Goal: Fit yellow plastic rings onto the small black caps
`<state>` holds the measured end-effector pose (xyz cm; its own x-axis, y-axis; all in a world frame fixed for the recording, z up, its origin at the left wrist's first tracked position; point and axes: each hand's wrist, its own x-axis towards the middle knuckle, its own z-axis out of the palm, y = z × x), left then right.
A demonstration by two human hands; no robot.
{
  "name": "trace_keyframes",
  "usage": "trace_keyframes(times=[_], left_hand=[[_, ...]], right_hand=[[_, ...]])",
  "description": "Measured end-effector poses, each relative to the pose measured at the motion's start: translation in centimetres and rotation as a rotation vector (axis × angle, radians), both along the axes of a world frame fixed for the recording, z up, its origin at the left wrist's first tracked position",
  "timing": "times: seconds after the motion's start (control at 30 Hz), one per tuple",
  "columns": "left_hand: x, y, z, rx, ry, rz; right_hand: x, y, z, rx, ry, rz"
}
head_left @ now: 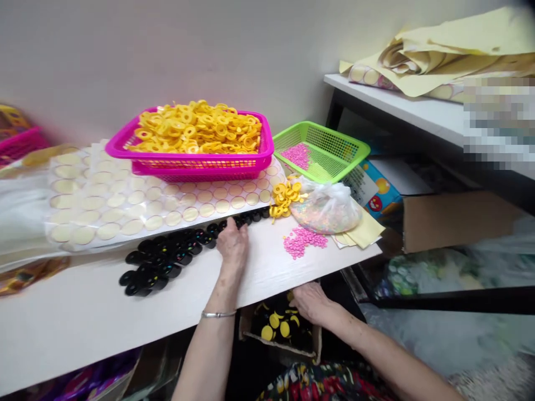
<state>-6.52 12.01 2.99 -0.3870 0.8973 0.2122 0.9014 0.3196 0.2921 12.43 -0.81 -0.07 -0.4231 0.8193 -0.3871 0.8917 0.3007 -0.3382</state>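
My left hand (233, 240), with a thin bracelet at its wrist, is over the white table. Its fingers are closed around a small round black piece in a row of black pieces (184, 256). Specks of colour show inside some of these pieces. Below the table edge, my right hand (311, 302) reaches over the rim of a cardboard box (288, 348). Its fingers are bent down and partly hidden, so what they hold cannot be made out. Yellow discs (273, 321) and dark pieces lie in that box.
A pink basket (200, 170) heaped with yellow rings rests on sheets of round stickers (117, 206). Yellow rings (285, 199), a knotted clear bag (328, 209) and pink beads (303, 242) lie on the right. Behind are a green basket (359, 149) and a shelf (401, 101).
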Motion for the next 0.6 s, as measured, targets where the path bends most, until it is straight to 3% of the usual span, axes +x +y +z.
trace_keyframes(times=[0.17,0.23,0.3,0.4,0.6], left_hand=[[-0.2,0.5,0.5,-0.037,0.015,0.044],[-0.4,0.1,0.7,-0.014,-0.037,0.046],[-0.4,-0.9,0.7,0.029,-0.123,0.033],[0.2,-3.3,0.3,0.082,-0.289,-0.023],[2.5,-7.4,-1.6,0.153,-0.693,-0.240]], right_hand=[[2.0,-1.3,2.7,0.066,0.193,0.147],[2.6,-0.9,3.6,0.156,0.267,0.103],[2.8,0.1,3.9,0.322,0.307,-0.039],[2.7,2.0,3.5,0.517,0.310,-0.186],[1.5,3.7,1.7,0.611,0.145,-0.178]])
